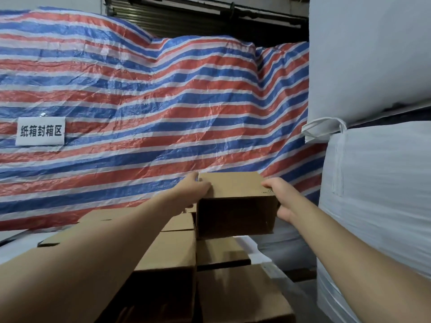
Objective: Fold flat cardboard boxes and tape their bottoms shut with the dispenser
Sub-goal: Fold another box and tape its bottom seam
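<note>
Both arms are reaching forward from the bottom corners of the frame toward a folded cardboard box (235, 201) sitting just right of centre in the lower half of the picture. The box is lying with its open side facing the camera, its interior showing dark, and its brown top panel is tilting slightly away. The left hand (194, 187) is gripping the box's upper left corner, with the thumb lying on the top panel and the fingers wrapping around the far left edge. The right hand (279, 197) is holding the upper right corner, fingers curling over the top panel and the thumb pressing against the right side wall below. Under and in front of the held box, a stack of other cardboard boxes (177, 257) is filling the lower centre of the frame, partly hidden by the left forearm. A red, white and blue striped tarp (149, 108) is covering the whole background across the left and middle, and a white sign (40, 131) with black Chinese characters is hanging on it at middle left. Large white woven sacks (377, 178) are piling up along the right edge, one above another, close beside the right arm.
</note>
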### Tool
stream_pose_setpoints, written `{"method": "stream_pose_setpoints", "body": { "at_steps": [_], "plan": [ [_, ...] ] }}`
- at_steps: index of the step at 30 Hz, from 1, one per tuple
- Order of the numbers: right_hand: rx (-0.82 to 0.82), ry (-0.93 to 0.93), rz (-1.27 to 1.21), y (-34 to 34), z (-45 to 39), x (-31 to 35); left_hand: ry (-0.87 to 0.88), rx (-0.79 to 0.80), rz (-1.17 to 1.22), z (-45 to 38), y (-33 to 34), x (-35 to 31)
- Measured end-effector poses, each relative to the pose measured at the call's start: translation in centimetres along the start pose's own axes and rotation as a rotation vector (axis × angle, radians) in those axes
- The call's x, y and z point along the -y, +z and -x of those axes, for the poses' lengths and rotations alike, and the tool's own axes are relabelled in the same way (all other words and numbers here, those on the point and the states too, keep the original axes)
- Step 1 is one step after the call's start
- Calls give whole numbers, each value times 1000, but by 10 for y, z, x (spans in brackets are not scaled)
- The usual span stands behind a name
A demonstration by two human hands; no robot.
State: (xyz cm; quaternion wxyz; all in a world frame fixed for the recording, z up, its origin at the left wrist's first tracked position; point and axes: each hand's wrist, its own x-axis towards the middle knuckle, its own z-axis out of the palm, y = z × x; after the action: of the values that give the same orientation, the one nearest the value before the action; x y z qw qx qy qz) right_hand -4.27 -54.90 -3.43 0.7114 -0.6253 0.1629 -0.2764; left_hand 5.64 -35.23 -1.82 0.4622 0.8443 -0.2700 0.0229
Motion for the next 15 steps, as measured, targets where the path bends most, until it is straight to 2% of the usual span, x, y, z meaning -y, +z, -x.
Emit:
{"method": "stream_pose_setpoints", "body": {
  "at_steps": [7,15],
  "plan": [
    [3,33,87,-6,-86,-38,-46,35,-289,-81,43,21],
    [21,116,114,13,-128,-84,-184,183,-510,-116,52,52]
  ]
}}
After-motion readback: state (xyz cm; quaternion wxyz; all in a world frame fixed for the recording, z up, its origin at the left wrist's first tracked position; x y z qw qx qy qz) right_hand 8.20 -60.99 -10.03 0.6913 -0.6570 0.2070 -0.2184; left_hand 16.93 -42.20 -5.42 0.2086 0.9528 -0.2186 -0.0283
